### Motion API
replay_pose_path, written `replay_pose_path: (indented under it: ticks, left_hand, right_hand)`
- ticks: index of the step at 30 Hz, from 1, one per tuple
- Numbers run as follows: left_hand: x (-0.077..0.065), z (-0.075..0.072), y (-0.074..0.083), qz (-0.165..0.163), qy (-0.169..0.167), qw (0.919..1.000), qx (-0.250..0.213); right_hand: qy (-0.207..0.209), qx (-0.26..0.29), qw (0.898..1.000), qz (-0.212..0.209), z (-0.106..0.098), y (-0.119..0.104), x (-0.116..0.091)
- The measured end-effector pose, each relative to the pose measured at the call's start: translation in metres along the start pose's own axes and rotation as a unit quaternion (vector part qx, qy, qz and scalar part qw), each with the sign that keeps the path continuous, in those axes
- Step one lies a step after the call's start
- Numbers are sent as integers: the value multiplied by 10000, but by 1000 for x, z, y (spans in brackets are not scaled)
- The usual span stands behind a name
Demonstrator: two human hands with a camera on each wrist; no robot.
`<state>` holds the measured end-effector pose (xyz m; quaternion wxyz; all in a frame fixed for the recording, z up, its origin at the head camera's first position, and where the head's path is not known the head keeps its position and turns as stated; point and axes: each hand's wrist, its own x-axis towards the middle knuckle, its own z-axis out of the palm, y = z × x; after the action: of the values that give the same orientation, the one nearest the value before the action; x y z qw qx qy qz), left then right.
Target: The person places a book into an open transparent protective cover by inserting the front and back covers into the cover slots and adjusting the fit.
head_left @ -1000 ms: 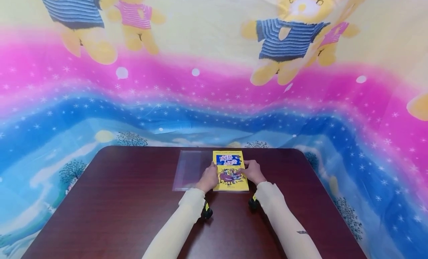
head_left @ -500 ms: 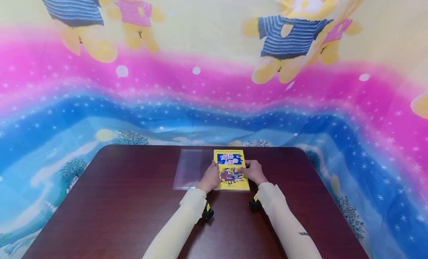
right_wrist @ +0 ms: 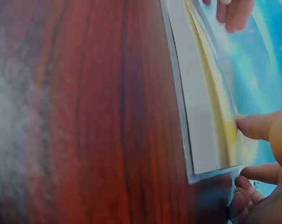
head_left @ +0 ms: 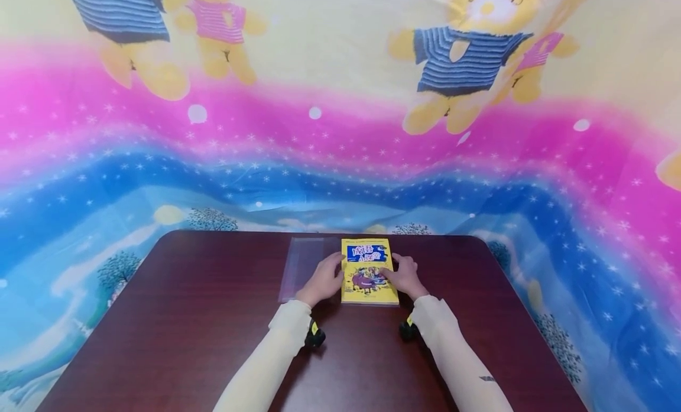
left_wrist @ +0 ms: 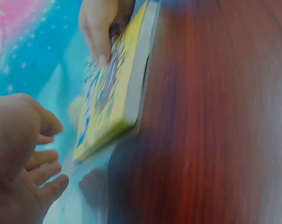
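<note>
The yellow book (head_left: 369, 292) lies flat, front cover up, between the fingers of the two hands. Right hand (head_left: 408, 275): thumb placed on the cover near the side edge, remaining fingers at and beyond that edge; the margin of the book is pinched. Left hand (head_left: 321, 281): fingers (left_wrist: 56, 185) spread and slightly bent, holding nothing; the left wrist view shows a gap between them and the book. The clear plastic cover (head_left: 305, 261) lies below and to the left of the left fingers; a transparent margin projects from under the book, near the right fingers. The worktop (head_left: 186, 323) lies beneath both sets of fingers. Behind the right fingers, at the wrist, sits a black device (head_left: 408, 329). Beyond the fingers, past the far edge of the worktop, hangs a printed cloth (head_left: 340, 164) with bears and snowflakes.
</note>
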<state>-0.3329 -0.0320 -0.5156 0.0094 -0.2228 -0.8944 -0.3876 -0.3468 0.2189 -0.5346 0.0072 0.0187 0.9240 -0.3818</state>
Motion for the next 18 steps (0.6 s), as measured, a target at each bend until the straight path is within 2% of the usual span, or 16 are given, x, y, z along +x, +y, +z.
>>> replay_pose_path:
  ticks: [4, 9, 13, 18]
  left_hand:
    - [-7, -21, -13, 57, 198, 9998, 33]
    - [-15, -43, -34, -257, 45, 9996, 111]
    - [-18, -51, -46, -371, -213, 9989, 192]
    - [-23, -51, -55, -510, -562, 9958, 506]
  right_hand:
    - [-2, 51, 9999, -89, -2, 1, 1]
    - [75, 522, 9977, -422, -5, -5, 0]
    - [185, 1139, 9915, -595, -5, -13, -3]
    - [377, 1626, 9833, -724, -2, -25, -6]
